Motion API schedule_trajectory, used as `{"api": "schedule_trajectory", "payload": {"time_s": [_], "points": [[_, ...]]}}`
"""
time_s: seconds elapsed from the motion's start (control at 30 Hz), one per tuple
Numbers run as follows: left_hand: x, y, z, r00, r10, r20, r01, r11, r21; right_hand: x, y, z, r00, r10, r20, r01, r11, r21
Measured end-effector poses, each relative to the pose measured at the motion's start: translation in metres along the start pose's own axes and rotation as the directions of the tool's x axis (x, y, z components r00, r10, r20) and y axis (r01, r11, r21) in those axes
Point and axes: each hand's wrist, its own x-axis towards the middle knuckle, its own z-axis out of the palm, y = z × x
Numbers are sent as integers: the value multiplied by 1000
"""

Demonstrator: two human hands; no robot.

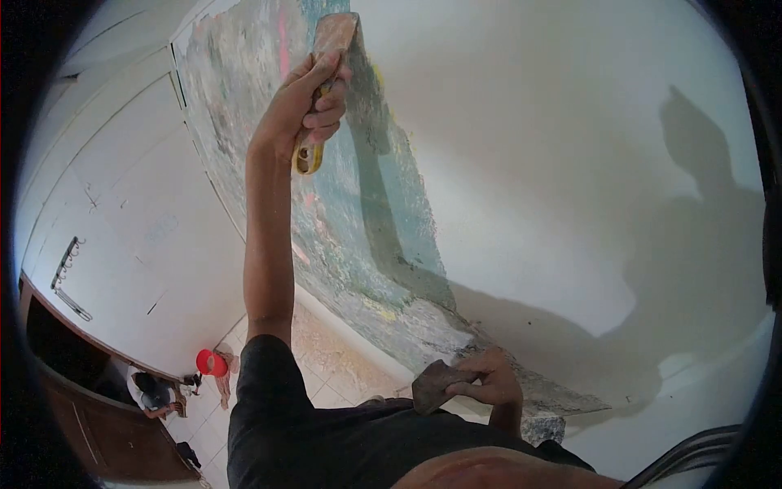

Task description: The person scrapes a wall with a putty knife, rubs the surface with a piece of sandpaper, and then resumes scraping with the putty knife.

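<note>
My left hand [314, 102] reaches up along the wall, its fingers wrapped round the yellow handle of a scraper [336, 33]. The scraper's broad, stained blade lies at the wall, over a patchy blue-grey area [391, 191]; whether its edge touches cannot be made out. Lower down, near my body, my right hand [493, 379] is closed on a second scraper [436, 385], a wide grey blade dirty with residue. The second scraper's handle is mostly hidden in my fingers.
Smooth white wall [521, 122] meets the patchy area along a ragged edge, with shadows across it. Lower left, a person [155, 391] is near a red bucket [212, 363] on the tiled floor [326, 359]. A hook rack [67, 265] hangs by a dark wooden door [106, 432].
</note>
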Motion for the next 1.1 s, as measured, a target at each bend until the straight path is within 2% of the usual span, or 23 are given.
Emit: {"api": "schedule_trajectory", "payload": {"time_s": [0.07,0.17,0.27,0.4,0.47,0.6,0.77,0.83,0.87,0.93,0.97,1.1], "points": [[-9,-9,3,1000,-12,-11,12,1000,-21,-4,0,3,1000,-23,16,24,998,-53],[-15,-15,4,998,-60,20,60,998,-3,-13,-4,5,1000,-16,-1,16,1000,-17],[3,-5,5,998,18,54,-16,999,-37,-21,-2,4,1000,-7,-11,7,1000,17],[-21,-17,13,999,-32,-43,31,999,-28,-31,-6,3,999,38,-14,-39,994,-105],[-22,-27,5,999,-49,-2,49,996,-75,-38,-4,3,999,9,-50,-16,989,-145],[0,-1,9,999,-23,-24,22,999,-44,-42,6,4,996,60,-63,-63,997,-44],[-13,-19,-2,993,-70,93,83,985,-150,-35,-11,11,999,20,-31,-22,997,-71],[-8,-22,-9,982,-84,169,115,975,-188,-37,-8,14,998,13,-54,-12,1000,19],[0,-19,-12,984,-82,158,110,978,-179,-39,-7,15,998,16,-62,-12,998,62],[13,3,-4,989,-79,127,99,982,-162,-39,2,12,999,37,-23,-36,999,10],[18,8,0,979,3,204,34,984,-177,-40,4,13,999,50,-3,-50,999,-11],[4,-11,-8,963,-84,256,141,967,-212,-30,-13,20,1000,5,-20,-4,1000,24]]}}
